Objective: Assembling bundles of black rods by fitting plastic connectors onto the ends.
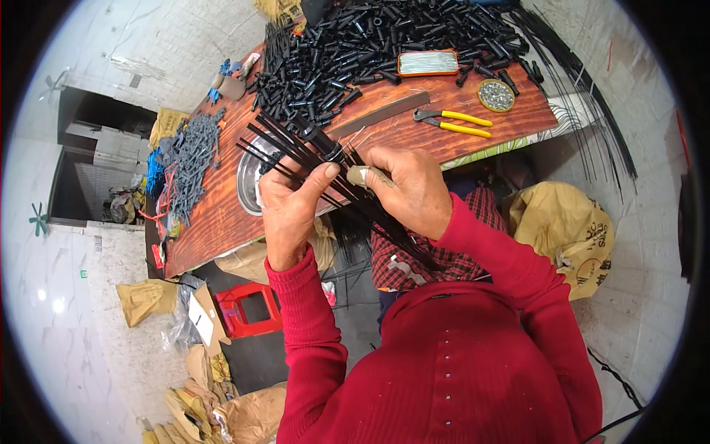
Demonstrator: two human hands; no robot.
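Observation:
My left hand (290, 214) is closed around a bundle of thin black rods (381, 218), its thumb pressed on top. The rods fan out toward the upper left and run down to the right over the lap. A thick black tubular piece (319, 139) sticks up among them between my hands. My right hand (416, 194) grips the same bundle from the other side, its thumb wrapped in a tan cover. Whether its fingertips also pinch some smaller part is hidden. Behind my left hand, a round metal dish (248, 181) is partly covered.
The wooden table (211, 240) carries a heap of black tubular parts (347, 52), grey parts (192, 163), yellow-handled pliers (462, 123), a flat bar (384, 115), an orange-rimmed tray (427, 64) and a round tin of small metal pieces (495, 95). A red stool (270, 325) stands below.

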